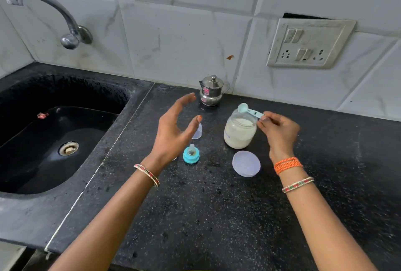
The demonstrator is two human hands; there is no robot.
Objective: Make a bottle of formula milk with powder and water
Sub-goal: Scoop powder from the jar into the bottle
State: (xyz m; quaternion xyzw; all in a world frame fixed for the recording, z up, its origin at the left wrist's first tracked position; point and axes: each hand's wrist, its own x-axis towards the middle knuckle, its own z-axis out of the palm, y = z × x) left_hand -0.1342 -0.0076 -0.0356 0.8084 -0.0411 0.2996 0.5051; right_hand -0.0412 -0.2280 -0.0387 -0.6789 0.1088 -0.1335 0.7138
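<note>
Two hands: left hand (173, 127), right hand (280, 131). One powder jar (239, 133), one scoop (249, 111), one loose lid (246, 163), one teat cap (191, 154), one clear cup (198, 131), one steel pot (211, 91), one sink (28, 200), one tap (50, 13), one socket plate (310, 43).

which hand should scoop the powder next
Right. The right hand already pinches the scoop just above the open jar; the left hand is open, empty, farther away.
</note>
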